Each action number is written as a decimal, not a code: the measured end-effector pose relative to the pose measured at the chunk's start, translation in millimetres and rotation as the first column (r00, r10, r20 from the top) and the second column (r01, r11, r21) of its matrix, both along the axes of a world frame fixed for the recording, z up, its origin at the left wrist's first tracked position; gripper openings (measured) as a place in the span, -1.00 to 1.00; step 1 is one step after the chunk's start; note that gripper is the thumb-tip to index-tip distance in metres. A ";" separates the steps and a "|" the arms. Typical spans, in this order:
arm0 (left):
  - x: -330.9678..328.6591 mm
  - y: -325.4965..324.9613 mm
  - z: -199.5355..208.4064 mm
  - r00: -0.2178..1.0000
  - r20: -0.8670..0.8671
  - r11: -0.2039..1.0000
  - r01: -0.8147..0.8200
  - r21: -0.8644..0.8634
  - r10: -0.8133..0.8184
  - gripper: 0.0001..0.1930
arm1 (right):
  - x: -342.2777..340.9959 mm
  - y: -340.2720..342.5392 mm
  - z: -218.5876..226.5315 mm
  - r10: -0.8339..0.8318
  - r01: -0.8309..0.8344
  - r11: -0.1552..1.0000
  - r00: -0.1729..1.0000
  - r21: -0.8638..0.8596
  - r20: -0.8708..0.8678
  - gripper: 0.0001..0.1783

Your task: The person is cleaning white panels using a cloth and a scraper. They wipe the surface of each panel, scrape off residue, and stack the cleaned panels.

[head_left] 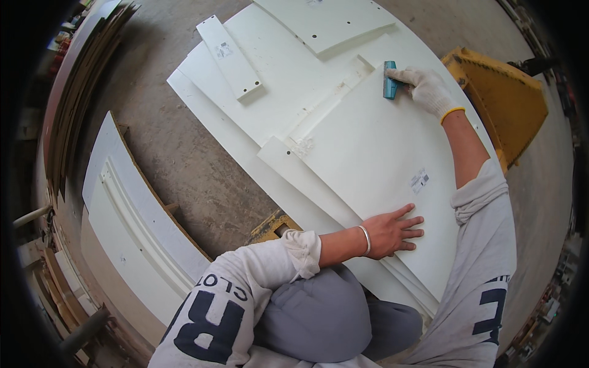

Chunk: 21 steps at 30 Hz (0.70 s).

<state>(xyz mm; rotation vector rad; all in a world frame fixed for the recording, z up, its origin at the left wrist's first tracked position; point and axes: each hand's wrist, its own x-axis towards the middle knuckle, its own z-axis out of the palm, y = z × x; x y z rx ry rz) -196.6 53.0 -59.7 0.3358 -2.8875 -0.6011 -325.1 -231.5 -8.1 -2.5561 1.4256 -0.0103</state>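
Clock positions are read from the middle of the view, twelve at the top.

Item 1. White panel (368,135), large, flat, spanning from one to four o'clock; lies on top of other white boards. Printed label (419,180) on its face at three o'clock, in place.

Item 2. Blue tool (389,83), small, block-shaped, between one and two o'clock, over the panel face; contact with the face cannot be told.

Item 3. Right hand (424,89), in a white knit glove with yellow cuff, near two o'clock; fingers closed around the tool, pinching it.

Item 4. Left hand (392,234), bare, four o'clock; fingers spread, palm down on the panel.

Item 5. White crumbs (302,146), just above centre, near the panel's edge.

Item 6. Narrow white board (229,58) with holes, eleven o'clock; wider holed board (334,27), just past twelve. Neither hand touches them.

Item 7. Yellow metal equipment (503,101), between two and three o'clock.

Condition of work: judged under way on the panel, with the tool in grip and the panel apparently steadied. The crumbs suggest some material has come off. Finished and remaining portions of the face cannot be distinguished.
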 end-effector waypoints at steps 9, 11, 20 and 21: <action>0.0 -3.1 0.5 1.000 0.004 1.000 0.005 0.003 -0.005 -0.46 | 63.4 32.4 15.4 0.265 -0.264 0.964 0.947 0.032 -0.180 -0.36; 1.8 -4.4 -0.5 1.000 0.004 1.000 0.008 0.006 -0.008 -0.45 | 79.3 53.8 18.0 0.353 -0.345 0.935 0.905 0.075 -0.238 -0.35; -1.5 -1.2 -4.5 1.000 -0.024 1.000 0.010 0.005 -0.010 -0.43 | -10.3 3.5 4.6 -0.043 0.044 0.999 0.999 0.025 -0.028 -0.36; -1.5 -1.3 -5.6 0.999 -0.035 1.000 0.004 -0.005 -0.005 -0.42 | -12.2 -0.8 0.9 -0.047 0.048 0.999 0.999 0.022 -0.018 -0.35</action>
